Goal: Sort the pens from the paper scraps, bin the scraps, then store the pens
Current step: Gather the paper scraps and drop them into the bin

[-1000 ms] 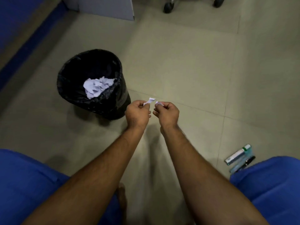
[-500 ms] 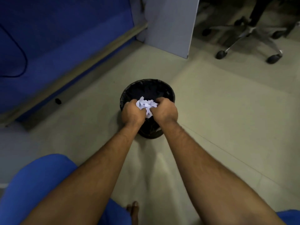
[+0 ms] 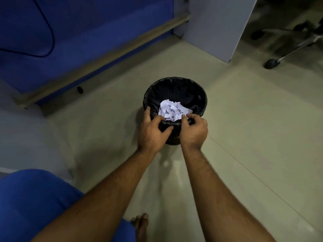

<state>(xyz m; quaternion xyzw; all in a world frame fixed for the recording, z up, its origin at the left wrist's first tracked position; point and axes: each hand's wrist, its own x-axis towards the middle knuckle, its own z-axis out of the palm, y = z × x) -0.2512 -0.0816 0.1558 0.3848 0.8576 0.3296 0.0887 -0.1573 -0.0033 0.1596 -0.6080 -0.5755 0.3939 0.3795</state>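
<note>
At the near rim of the black-lined waste bin (image 3: 190, 88), both hands now grip the liner edge. Half a second ago they held a wad of paper scraps above the opening; that wad has been released, and the paper scraps (image 3: 173, 110) lie heaped inside the bin. The left hand (image 3: 153, 131) pinches a fold of liner, thumb under and fingers over the rim. The right hand (image 3: 193, 131) curls its fingers on the same edge, just beside the left. No pens are in view now. Judgement: binning looks complete; storing the pens remains.
</note>
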